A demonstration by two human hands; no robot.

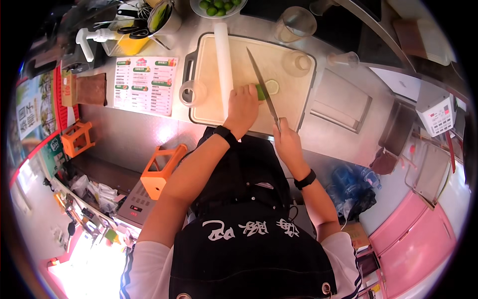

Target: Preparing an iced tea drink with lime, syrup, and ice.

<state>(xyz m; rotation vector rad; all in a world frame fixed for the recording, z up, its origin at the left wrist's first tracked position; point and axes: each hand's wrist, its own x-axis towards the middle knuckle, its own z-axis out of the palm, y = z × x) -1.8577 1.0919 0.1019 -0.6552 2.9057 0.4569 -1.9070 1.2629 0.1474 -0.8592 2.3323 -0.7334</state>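
Note:
My left hand (242, 106) grips a green lime (260, 92) against the cutting board (209, 108). The fingers cover much of the fruit. In my right hand (287, 140) is the handle of a long kitchen knife (261, 76), its blade angled up and left, close along the lime's right side. I cannot tell whether the edge is in the fruit. A pale lime slice (272, 87) lies flat just right of the blade. Left of the lime, a white roll (223, 56) lies lengthwise across the board, partly behind my left hand.
A clear cup (192, 93) stands on the board's left edge, another clear container (298, 63) at its upper right. Beyond are a bowl of limes (218, 15) and a large clear jug (295, 24). A printed menu (143, 86) lies left, near a pump bottle (87, 41).

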